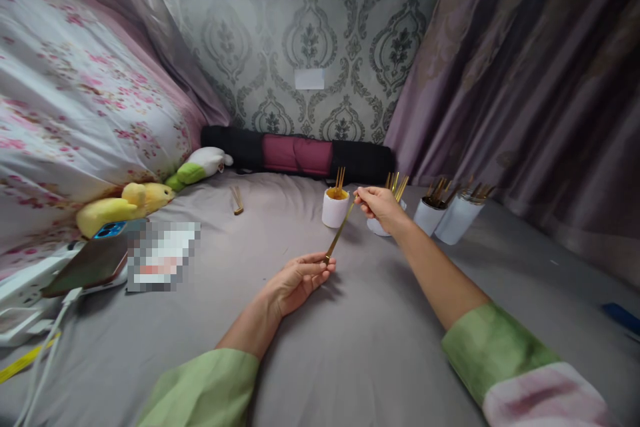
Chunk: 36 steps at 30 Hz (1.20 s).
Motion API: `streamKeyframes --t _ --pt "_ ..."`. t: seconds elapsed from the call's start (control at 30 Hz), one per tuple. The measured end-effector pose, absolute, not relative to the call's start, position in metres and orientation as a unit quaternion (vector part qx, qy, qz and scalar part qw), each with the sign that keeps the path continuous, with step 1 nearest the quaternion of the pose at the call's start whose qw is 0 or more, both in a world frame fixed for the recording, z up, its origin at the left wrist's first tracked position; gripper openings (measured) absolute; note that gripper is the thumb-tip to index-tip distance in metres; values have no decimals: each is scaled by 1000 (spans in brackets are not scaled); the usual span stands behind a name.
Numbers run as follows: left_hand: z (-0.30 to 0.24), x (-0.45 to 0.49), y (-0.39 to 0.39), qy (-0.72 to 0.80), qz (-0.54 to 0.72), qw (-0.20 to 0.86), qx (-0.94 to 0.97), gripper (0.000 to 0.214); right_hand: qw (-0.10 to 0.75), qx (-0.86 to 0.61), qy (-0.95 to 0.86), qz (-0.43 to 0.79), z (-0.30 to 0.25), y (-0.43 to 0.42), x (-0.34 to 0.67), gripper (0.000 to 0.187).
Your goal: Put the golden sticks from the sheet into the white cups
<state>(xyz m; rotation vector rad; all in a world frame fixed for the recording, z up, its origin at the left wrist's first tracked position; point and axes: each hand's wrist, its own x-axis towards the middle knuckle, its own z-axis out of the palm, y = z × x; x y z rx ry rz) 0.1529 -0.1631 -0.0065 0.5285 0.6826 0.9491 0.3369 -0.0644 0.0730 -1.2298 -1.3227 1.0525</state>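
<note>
Gold utensil [340, 230], head view: slanting just in front and right of the white cup [334, 212]. The left hand [303, 280] grips the utensil's near end, the right hand [381, 205] its far end, presumably for steadiness.

Slim, shiny gold-coloured utensil [339, 234] of metal-looking material, long and narrow, held near both ends, slanting from lower left to upper right, its tips partly covered, exact kind unclear
</note>
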Motion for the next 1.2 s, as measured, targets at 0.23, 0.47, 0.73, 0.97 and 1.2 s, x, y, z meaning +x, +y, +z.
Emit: streamKeyframes --t 0.23,0.47,0.73,0.97,1.2 --pt "-12 151 -160 313 452 802 234 28 479 -510 -572 429 80 -65 333 19" --pt "-15 151 -157 309 462 802 218 27 455 -532 -580 417 88 -63 329 17" --pt "-10 149 -157 294 475 806 196 19 463 -535 -582 400 98 -55 335 16" --pt "-10 146 -154 290 465 822 154 13 494 -546 -566 370 120 -47 345 17" --pt "-13 144 -151 268 455 838 139 13 524 -560 -564 306 147 -35 354 19"
